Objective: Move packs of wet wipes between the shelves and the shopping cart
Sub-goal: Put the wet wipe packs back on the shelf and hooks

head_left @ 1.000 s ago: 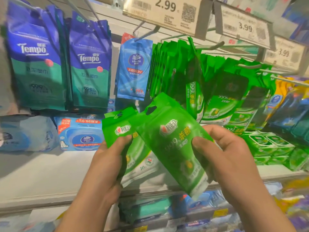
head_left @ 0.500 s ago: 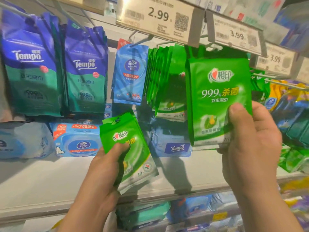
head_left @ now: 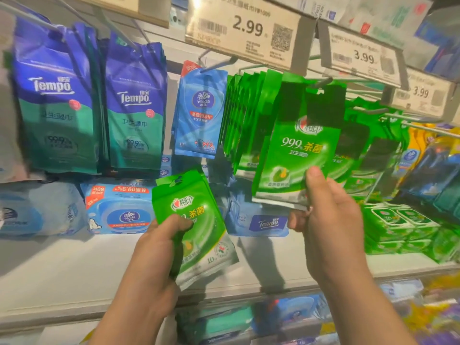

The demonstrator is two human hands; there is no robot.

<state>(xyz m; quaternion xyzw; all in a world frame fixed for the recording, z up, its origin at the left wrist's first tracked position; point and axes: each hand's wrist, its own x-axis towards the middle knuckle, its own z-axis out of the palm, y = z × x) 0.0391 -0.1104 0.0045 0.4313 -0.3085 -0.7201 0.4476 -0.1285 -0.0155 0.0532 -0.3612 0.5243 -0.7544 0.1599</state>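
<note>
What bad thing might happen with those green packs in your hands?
1. The right hand pinches only the bottom edge of the raised green pack, so it may slip before its hole catches the peg.
2. That peg already holds a crowded row of green packs; pushing could knock some off.
3. The left hand holds the lower green pack tilted, so it may slide out.

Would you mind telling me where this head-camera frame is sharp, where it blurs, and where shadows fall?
Head view: the 2.99 price tag and the raised green pack gripped by the right hand read clearly; the lower shelf row and the far right edge are smeared; dark hook and tag shadows cross the pack's top; the left hand holding the lower green pack is evenly lit; wide-angle bending tilts the Tempo packs.
</note>
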